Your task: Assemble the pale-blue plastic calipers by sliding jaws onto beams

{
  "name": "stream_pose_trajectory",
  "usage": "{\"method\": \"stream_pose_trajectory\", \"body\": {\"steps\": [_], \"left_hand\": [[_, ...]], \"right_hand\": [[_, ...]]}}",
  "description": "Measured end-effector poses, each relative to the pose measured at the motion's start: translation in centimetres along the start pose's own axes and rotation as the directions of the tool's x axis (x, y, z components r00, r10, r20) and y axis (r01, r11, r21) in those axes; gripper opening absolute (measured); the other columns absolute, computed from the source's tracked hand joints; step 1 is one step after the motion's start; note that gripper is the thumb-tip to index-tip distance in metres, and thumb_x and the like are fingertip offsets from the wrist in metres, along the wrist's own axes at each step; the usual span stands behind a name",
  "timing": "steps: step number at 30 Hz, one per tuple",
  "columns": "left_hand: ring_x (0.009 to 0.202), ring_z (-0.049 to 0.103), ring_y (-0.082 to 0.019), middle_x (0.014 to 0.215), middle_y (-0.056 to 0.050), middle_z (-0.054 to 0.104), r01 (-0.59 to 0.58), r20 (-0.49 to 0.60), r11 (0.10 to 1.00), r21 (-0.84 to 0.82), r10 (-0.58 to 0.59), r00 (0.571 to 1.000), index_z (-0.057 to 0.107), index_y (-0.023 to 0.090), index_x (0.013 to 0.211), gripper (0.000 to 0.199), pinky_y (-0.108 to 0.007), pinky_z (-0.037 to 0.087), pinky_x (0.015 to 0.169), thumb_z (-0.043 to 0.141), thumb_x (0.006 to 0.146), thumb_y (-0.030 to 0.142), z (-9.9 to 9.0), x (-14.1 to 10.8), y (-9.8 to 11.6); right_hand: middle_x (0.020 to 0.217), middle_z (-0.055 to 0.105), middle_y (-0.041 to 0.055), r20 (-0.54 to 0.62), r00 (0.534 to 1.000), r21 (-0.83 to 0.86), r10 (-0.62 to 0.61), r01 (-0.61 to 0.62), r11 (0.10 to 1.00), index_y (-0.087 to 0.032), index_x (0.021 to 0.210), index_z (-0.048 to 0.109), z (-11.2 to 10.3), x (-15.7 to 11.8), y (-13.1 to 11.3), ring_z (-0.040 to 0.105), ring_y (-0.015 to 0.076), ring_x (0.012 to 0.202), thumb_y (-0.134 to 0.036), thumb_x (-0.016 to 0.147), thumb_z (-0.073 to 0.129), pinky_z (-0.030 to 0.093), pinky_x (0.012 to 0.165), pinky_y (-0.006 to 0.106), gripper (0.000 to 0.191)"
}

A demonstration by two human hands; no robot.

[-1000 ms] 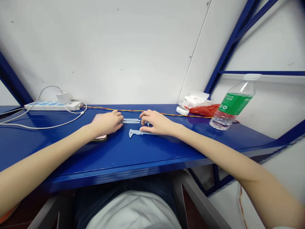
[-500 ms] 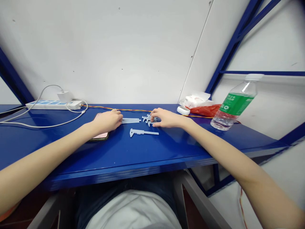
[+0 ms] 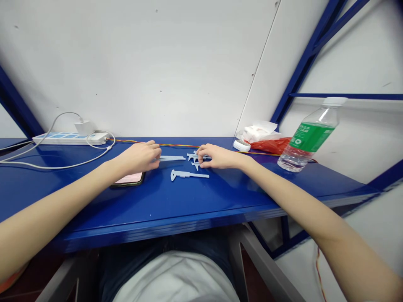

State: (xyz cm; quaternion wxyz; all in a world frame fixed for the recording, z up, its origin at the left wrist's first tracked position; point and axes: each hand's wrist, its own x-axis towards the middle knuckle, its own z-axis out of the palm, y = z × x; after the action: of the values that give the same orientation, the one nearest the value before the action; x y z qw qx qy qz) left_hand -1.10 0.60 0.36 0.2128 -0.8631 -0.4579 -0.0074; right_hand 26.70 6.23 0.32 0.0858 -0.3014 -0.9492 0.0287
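Observation:
My left hand [image 3: 145,157] is curled closed over the head end of pale plastic calipers, and a caliper beam [image 3: 172,158] sticks out to the right from under its fingers. To the right, my right hand [image 3: 215,156] pinches down on a small cluster of calipers [image 3: 192,157], jaws pointing left; its palm hides their beams. In front of both hands a single pale caliper [image 3: 189,174] lies flat on the blue table [image 3: 176,201], touched by neither. Partly beneath my left hand and wrist is a phone [image 3: 130,179] with a lit pinkish screen.
A white power strip [image 3: 71,138] with a plugged charger and white cable [image 3: 78,163] sits at the left. Toward the right are a small white device [image 3: 242,145], a tissue pack [image 3: 260,132], a red plastic bag [image 3: 270,145] and a green-labelled water bottle [image 3: 310,136].
My left hand has shifted slightly left and toward me, and the beams at its fingers now lie closer together. My right hand has barely moved.

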Motion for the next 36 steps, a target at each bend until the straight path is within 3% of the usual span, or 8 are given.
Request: {"method": "stream_pose_trajectory", "body": {"steps": [5,10,17,26,36], "left_hand": [[0.085,0.057,-0.021,0.086,-0.008,0.063,-0.020,0.009,1.000,-0.016,0.020,1.000,0.060,0.017,0.080,0.018,-0.030,0.044,0.073,0.043,0.084,0.024,-0.3,-0.1,0.2],[0.084,0.056,-0.021,0.085,-0.008,0.063,-0.032,-0.025,0.999,0.015,0.033,0.999,0.060,0.017,0.082,0.019,-0.031,0.044,0.071,0.042,0.084,0.023,-0.4,-0.1,0.4],[0.083,0.056,-0.021,0.084,-0.008,0.063,-0.065,-0.080,0.997,0.033,0.068,0.995,0.060,0.016,0.082,0.019,-0.032,0.044,0.070,0.043,0.085,0.024,-0.6,-0.1,0.8],[0.083,0.056,-0.021,0.087,-0.008,0.063,-0.079,-0.082,0.994,0.079,0.085,0.993,0.060,0.016,0.084,0.019,-0.032,0.045,0.071,0.043,0.086,0.025,-0.9,-0.1,1.3],[0.080,0.057,-0.020,0.083,-0.008,0.063,-0.101,-0.144,0.986,0.131,0.120,0.982,0.060,0.015,0.081,0.017,-0.031,0.045,0.069,0.046,0.085,0.024,-1.0,-0.1,1.7]], "right_hand": [[0.105,0.062,0.0071,-0.001,0.999,0.004,0.040,-0.040,0.999,-0.022,0.087,0.067,0.0,0.1,0.0,0.055,0.0235,0.099,-0.037,0.077,0.065,0.045,0.083,0.037,0.018],[0.110,0.062,0.0079,0.006,1.000,0.026,-0.014,0.014,1.000,-0.021,0.076,0.067,0.2,0.2,0.0,0.056,0.0240,0.105,-0.030,0.078,0.063,0.044,0.088,0.038,0.011],[0.113,0.061,0.0063,-0.087,0.995,0.081,-0.039,0.046,0.996,-0.020,0.073,0.063,0.1,0.1,-1.0,0.055,0.0228,0.104,-0.025,0.074,0.061,0.043,0.089,0.040,0.005],[0.106,0.063,0.0058,-0.242,0.969,-0.057,-0.050,0.037,0.998,-0.019,0.078,0.061,0.0,0.2,-2.1,0.057,0.0210,0.097,-0.020,0.073,0.062,0.044,0.083,0.035,0.005],[0.104,0.065,0.0066,-0.328,0.917,-0.201,-0.225,0.165,0.966,-0.018,0.077,0.059,0.5,0.3,-2.3,0.057,0.0201,0.092,-0.018,0.072,0.061,0.043,0.082,0.035,0.006]]}}
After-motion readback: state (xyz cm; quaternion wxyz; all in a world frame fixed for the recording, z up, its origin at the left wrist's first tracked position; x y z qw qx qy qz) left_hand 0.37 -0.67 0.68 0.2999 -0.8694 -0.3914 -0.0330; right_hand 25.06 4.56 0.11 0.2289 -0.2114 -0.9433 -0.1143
